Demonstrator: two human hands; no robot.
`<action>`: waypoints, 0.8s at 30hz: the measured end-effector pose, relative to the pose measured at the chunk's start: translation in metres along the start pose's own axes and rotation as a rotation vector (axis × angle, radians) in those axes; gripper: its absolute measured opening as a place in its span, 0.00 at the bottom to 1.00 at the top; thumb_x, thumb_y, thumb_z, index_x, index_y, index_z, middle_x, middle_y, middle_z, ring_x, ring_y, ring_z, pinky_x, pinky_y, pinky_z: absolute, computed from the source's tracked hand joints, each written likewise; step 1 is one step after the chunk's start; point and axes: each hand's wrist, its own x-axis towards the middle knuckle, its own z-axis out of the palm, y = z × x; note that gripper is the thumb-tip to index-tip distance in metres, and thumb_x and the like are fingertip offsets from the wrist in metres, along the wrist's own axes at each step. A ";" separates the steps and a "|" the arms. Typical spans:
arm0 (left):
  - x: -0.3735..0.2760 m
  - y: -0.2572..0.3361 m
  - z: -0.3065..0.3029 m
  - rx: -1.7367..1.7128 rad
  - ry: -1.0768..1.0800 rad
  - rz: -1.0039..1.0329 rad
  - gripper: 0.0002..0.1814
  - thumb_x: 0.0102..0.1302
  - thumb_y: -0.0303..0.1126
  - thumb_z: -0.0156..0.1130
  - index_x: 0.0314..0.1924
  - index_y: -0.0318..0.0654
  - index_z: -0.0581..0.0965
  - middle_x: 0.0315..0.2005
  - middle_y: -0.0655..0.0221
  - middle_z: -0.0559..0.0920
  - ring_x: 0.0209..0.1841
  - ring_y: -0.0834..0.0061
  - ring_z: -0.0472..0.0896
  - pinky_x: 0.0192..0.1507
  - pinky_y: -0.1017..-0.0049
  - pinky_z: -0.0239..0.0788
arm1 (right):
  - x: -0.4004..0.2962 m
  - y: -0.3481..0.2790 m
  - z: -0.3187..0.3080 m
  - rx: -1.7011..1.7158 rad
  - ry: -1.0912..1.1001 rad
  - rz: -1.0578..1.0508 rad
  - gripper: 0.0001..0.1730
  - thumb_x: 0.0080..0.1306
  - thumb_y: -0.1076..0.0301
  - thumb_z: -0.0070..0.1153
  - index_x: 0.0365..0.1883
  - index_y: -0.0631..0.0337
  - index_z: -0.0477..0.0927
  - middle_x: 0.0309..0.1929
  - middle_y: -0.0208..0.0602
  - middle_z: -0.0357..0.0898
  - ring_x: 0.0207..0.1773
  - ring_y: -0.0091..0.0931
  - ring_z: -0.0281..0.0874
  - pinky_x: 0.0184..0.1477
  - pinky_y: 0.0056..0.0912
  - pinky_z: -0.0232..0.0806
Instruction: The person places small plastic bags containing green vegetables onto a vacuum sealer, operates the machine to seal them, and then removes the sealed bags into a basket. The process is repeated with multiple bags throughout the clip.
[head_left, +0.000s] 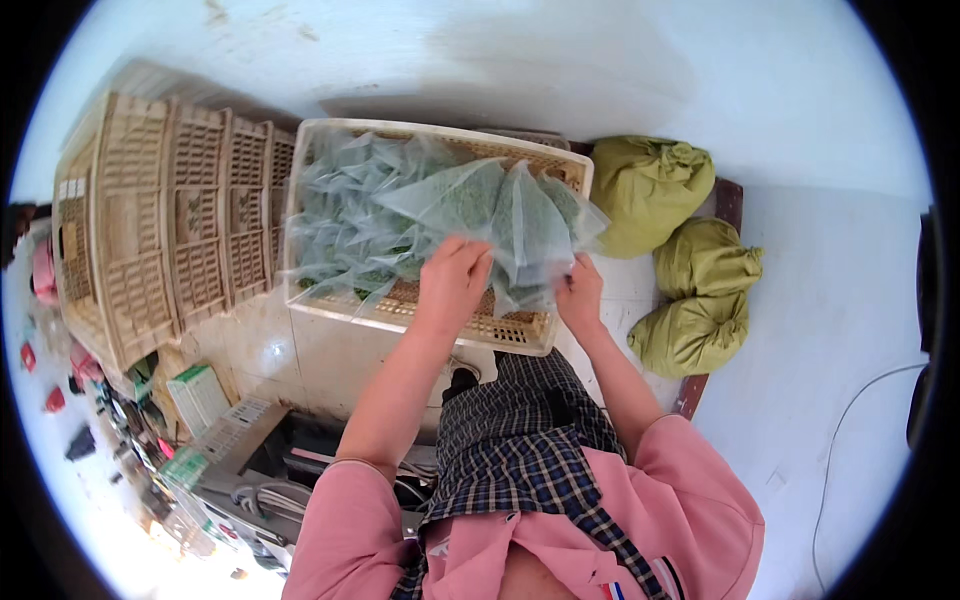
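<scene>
A beige plastic crate (517, 341) stands in front of me, filled with clear plastic bags (345, 202) of green leafy material. Over the crate's right half, my left hand (454, 285) pinches the near edge of one clear bag (461, 191). My right hand (581, 296) is at the crate's right end, its fingers closed on the edge of another clear bag of green material (529, 225). Both bags lie tilted with their wide ends towards me. Brown loose material (405, 292) shows on the crate floor under my left hand. The fingertips are partly hidden by the film.
Stacked beige crates (199, 217) stand at the left. Tied yellow-green woven sacks (649, 195) lie to the right, along the pale wall (810, 300). A grey machine or cabinet (255, 480) with coiled cable is near my left side. Tiled floor (337, 360) shows below the crate.
</scene>
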 end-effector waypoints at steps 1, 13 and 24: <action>-0.018 0.006 -0.015 -0.001 0.022 -0.027 0.06 0.58 0.25 0.62 0.36 0.35 0.81 0.32 0.58 0.80 0.33 0.56 0.79 0.37 0.66 0.72 | -0.006 -0.012 -0.010 -0.013 -0.048 -0.023 0.08 0.57 0.80 0.55 0.35 0.62 0.80 0.33 0.45 0.74 0.36 0.42 0.75 0.38 0.38 0.68; -0.320 0.040 -0.123 -0.006 0.651 -0.495 0.07 0.53 0.22 0.64 0.34 0.36 0.84 0.31 0.60 0.84 0.34 0.64 0.83 0.38 0.71 0.75 | -0.112 -0.133 0.025 -0.052 -0.896 -0.705 0.02 0.61 0.73 0.52 0.31 0.62 0.74 0.34 0.45 0.70 0.38 0.47 0.72 0.39 0.45 0.67; -0.693 0.125 -0.188 -0.027 1.277 -0.870 0.06 0.57 0.27 0.65 0.32 0.31 0.83 0.29 0.60 0.82 0.29 0.69 0.82 0.33 0.74 0.73 | -0.374 -0.310 0.092 0.015 -1.284 -1.053 0.05 0.56 0.78 0.58 0.32 0.63 0.80 0.32 0.45 0.76 0.35 0.41 0.77 0.39 0.37 0.70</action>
